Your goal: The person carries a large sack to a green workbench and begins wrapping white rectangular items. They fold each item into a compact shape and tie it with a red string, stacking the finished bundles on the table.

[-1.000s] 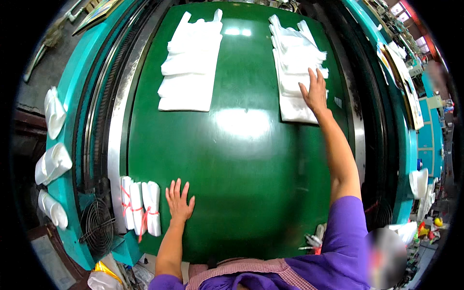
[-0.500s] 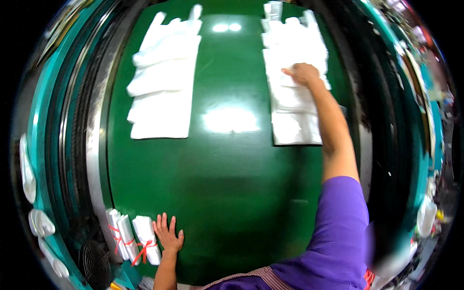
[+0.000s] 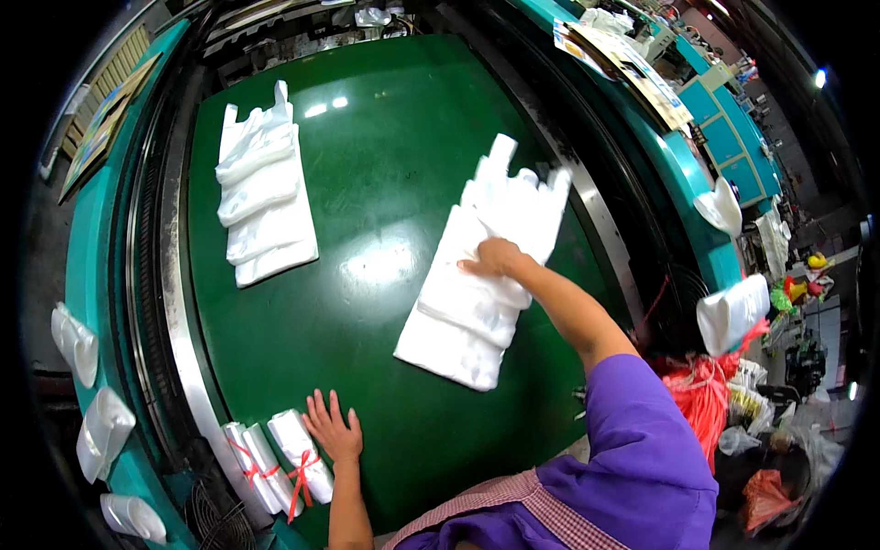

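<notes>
Midway up the right side of the green surface [image 3: 357, 376], my right hand [image 3: 495, 259] is closed on a layered stack of white plastic carrier bags [image 3: 463, 307]. This stack lies slanted, its handle loops pointing away to the upper right. My left hand [image 3: 334, 429] rests flat near the front left edge, fingers spread and holding nothing. Just left of it lies a rolled bundle of white bags [image 3: 295, 440] tied with red ribbon. More tied rolls [image 3: 258, 467] sit beside that one. A second layered stack of white bags [image 3: 266, 197] lies at the far left, untouched.
Metal rails [image 3: 181, 316] border the green surface on both sides, next to dark grooves and teal machine frames [image 3: 78, 266]. White folded bags [image 3: 733, 313] hang along the frames. Red plastic strips [image 3: 701, 399] hang at the right. Machinery [image 3: 312, 41] stands beyond the far end.
My right hand has brought the right-hand bag stack nearer to me and turned it aslant. My left hand stays flat beside the tied rolls. The whole view has shifted and tilted.
</notes>
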